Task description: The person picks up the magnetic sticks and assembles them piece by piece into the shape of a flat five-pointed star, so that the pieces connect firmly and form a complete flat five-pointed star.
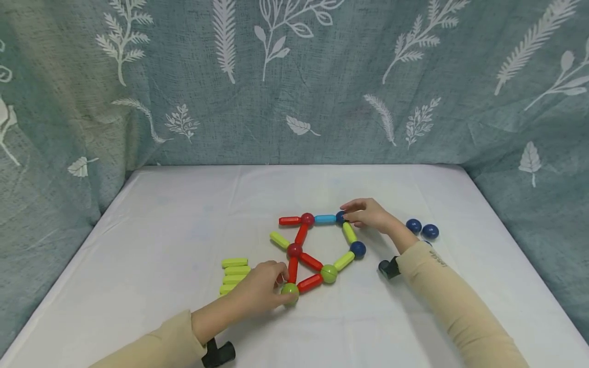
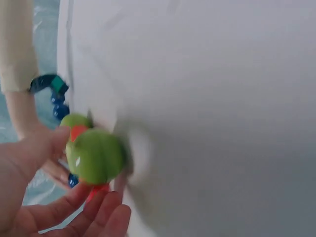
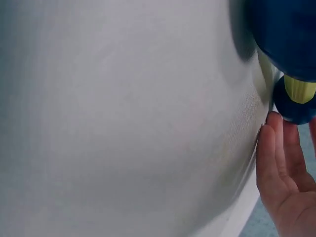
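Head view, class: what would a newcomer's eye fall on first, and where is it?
Probably the colourful ball-and-rod structure, bright against the middle of the white tabletop. Next come the two hands on it: the left hand at the nearest green ball, the right hand at the far dark blue ball. Behind the table hangs a teal curtain printed with white leaves.

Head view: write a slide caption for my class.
Left hand on a green ball, right hand on a blue ball, coloured rods between.

Balls (image 1: 289, 290) are red, green, navy; the curtain (image 1: 257, 138), leaf-patterned teal.
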The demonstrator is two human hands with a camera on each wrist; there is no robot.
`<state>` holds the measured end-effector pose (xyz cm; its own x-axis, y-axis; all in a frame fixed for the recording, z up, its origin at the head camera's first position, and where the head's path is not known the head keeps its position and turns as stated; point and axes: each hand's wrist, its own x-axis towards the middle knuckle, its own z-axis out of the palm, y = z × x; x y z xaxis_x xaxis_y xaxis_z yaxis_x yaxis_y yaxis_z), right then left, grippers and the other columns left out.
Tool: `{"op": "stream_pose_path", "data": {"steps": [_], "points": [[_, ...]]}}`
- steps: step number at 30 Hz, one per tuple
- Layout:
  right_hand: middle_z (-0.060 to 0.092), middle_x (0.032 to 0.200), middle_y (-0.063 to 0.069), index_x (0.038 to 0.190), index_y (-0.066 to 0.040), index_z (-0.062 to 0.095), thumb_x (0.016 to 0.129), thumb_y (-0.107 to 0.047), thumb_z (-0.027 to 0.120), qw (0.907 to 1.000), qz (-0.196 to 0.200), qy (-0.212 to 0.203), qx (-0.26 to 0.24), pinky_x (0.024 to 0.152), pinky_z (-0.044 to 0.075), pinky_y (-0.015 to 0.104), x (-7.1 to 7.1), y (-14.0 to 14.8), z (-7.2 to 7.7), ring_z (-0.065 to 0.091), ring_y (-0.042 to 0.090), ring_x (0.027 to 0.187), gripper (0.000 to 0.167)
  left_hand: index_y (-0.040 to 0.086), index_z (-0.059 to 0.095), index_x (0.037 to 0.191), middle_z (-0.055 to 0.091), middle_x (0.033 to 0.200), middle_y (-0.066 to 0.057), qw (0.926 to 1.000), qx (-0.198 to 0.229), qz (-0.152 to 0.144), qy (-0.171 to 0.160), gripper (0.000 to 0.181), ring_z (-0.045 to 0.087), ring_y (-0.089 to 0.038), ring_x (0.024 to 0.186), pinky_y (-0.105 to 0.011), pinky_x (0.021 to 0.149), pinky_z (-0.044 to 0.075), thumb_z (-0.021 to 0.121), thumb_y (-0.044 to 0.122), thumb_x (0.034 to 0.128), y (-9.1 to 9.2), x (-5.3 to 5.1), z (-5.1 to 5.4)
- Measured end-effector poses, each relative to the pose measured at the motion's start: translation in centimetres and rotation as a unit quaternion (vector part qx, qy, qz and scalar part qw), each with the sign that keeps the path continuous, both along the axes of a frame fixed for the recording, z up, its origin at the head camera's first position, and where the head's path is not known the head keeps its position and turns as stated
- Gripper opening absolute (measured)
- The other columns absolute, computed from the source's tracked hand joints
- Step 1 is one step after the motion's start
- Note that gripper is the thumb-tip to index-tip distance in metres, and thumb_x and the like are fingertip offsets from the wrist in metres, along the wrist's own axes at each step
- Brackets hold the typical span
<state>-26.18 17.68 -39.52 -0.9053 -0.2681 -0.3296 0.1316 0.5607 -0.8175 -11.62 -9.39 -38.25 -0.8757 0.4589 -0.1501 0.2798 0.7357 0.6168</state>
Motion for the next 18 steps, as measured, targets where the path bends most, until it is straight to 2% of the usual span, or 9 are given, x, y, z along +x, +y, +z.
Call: {"op": "stream_pose_path", "data": {"steps": [4,7,13,18], "points": [[0.052,0.125,0.015,0.122,-0.005,0.057,0.089,-0.018,0.058,1.0,0.008,0.004,0.001,0.078,0.05,0.029,-0.1,0.0,0.1,0.056,0.018,0.094,0.035,0.006,0.053,0.079,0.05,0.07,0.0,0.9993,0.032,-0.01,0.018,0.026,0.045,-0.012,0.062,-0.021,0.052,0.041,0.077,0.015,0.0729,0.1,0.5,-0.4],[0.051,0.126,0.016,0.121,-0.004,0.058,0.089,-0.017,0.058,1.0,0.007,0.007,0.0,0.077,0.05,0.028,-0.1,-0.1,0.1,0.056,0.017,0.094,0.034,0.006,0.053,0.079,0.049,0.069,0.0,0.9989,0.04,-0.004,0.024,0.026,0.045,-0.012,0.061,-0.02,0.052,0.041,0.077,0.012,0.0721,0.2,0.7,-0.6],[0.051,0.125,0.017,0.12,-0.003,0.058,0.089,-0.017,0.058,0.9999,0.003,0.013,0.006,0.075,0.05,0.027,0.0,0.1,-0.1,0.056,0.017,0.09,0.034,0.005,0.054,0.081,0.052,0.072,0.0,0.9991,0.041,0.004,0.013,0.025,0.048,-0.013,0.063,-0.02,0.054,0.044,0.077,0.012,0.0725,0.2,0.8,-0.5],[0.052,0.122,0.017,0.119,-0.002,0.058,0.087,-0.018,0.061,0.9997,0.001,0.02,0.011,0.079,0.05,0.03,0.9,1.3,-0.6,0.058,0.019,0.095,0.036,0.005,0.058,0.083,0.055,0.075,0.001,0.9992,0.033,0.021,0.008,0.022,0.05,-0.012,0.065,-0.021,0.056,0.045,0.077,0.011,0.0721,-0.6,0.3,-0.6]]}}
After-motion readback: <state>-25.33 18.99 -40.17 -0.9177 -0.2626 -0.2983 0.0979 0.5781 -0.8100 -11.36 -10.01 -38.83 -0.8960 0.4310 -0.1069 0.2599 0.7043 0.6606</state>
